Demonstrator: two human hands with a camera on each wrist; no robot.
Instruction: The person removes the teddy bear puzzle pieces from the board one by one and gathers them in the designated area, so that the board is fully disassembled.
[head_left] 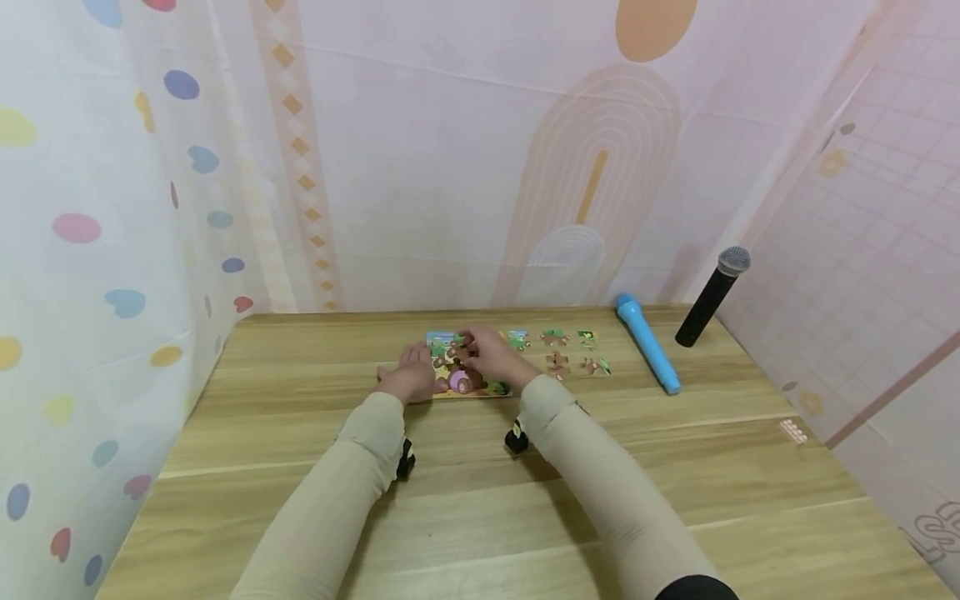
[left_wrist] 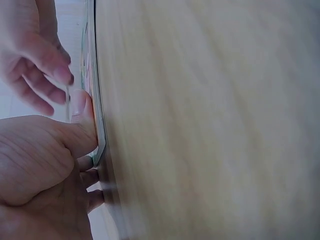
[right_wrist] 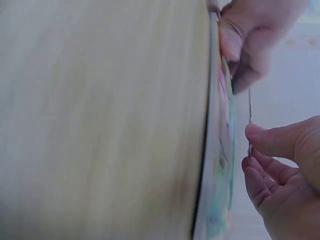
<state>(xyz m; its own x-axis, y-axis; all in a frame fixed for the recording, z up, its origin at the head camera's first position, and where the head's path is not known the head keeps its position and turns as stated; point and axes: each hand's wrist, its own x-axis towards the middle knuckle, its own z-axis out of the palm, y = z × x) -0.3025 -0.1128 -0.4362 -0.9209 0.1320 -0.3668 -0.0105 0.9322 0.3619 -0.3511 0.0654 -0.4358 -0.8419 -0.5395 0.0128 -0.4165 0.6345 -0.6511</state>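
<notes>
A colourful jigsaw puzzle board (head_left: pixel 498 389) with a bear picture lies flat near the back of the table. My left hand (head_left: pixel 408 379) rests at its left end, the thumb (left_wrist: pixel 82 112) pressing on the board near the front corner and the other fingers straight along the side. Above the board, my right hand (head_left: pixel 497 358) pinches a thin puzzle piece (right_wrist: pixel 250 107) between thumb and fingers. That piece appears edge-on in the right wrist view, so its picture cannot be seen. Several loose puzzle pieces (head_left: pixel 557 365) lie to the right of the board.
A blue microphone (head_left: pixel 648 346) lies right of the loose pieces, with a black microphone (head_left: pixel 711 300) farther right. A small pink studded object (head_left: pixel 792 431) lies near the right table edge. Patterned curtains (head_left: pixel 420 167) hang behind and beside the wooden table (head_left: pixel 450 517).
</notes>
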